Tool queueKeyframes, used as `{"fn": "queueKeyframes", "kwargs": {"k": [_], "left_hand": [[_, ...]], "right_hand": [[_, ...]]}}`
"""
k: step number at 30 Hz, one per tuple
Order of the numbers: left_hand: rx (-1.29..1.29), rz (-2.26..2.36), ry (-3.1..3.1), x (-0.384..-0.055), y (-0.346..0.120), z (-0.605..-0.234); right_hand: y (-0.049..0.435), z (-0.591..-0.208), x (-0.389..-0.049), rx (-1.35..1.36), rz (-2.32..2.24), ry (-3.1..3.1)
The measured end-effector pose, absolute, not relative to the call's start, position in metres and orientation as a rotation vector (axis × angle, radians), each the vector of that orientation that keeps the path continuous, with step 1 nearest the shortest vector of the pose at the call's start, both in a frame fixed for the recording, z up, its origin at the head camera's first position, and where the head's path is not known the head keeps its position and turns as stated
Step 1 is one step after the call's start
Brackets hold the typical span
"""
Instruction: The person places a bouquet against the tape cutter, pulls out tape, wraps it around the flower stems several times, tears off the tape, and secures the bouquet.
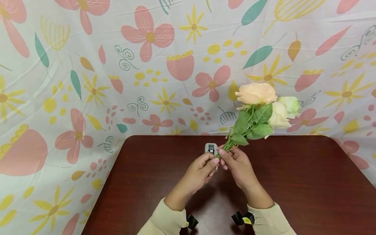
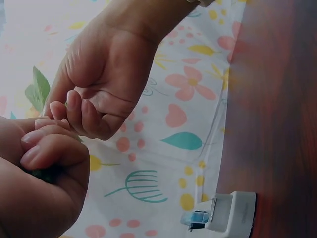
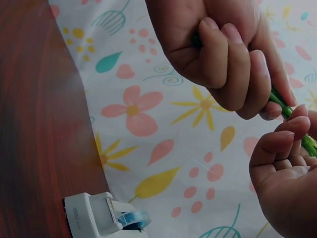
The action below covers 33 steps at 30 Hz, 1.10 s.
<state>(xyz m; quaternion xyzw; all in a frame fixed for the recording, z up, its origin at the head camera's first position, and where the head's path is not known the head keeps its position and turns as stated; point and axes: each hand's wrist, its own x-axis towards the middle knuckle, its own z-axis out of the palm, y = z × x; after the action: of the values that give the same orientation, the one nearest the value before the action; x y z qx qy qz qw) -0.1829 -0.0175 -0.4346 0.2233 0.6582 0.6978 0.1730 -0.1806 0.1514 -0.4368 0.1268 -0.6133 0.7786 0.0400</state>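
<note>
A bunch of roses, peach, cream and pale green with leaves, leans up to the right in the head view. My left hand grips the lower ends of the green stems, its fingers curled round them. Just above it, my right hand pinches the same stems between thumb and fingers. In the right wrist view a short piece of stem shows between the left hand and the right hand. Behind the hands stands a grey-white tape dispenser, partly covered by them.
The dark brown wooden table has its far edge against a flower-printed cloth, which also hangs along the left side. In the left wrist view, the tape dispenser carries a bluish roll of tape.
</note>
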Motion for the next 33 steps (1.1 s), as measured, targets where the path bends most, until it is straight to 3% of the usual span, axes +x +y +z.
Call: {"fn": "queueKeyframes", "kwargs": {"k": [9,22,33], "left_hand": [[0.665,1.753,2.368,-0.1817,-0.0197,-0.4354],[0.737,1.591,2.622,-0.1813,-0.0205,-0.4369],[0.582,1.796,2.144,-0.1834,-0.0214,-0.4357]], "right_hand": [[0.1519,-0.4385,-0.1825,0.285,2.318,-1.985],[0.1497,-0.4406,-0.1836,0.201,2.353,-2.019],[0.1538,-0.4416,-0.1850,0.370,2.401,-1.991]]}}
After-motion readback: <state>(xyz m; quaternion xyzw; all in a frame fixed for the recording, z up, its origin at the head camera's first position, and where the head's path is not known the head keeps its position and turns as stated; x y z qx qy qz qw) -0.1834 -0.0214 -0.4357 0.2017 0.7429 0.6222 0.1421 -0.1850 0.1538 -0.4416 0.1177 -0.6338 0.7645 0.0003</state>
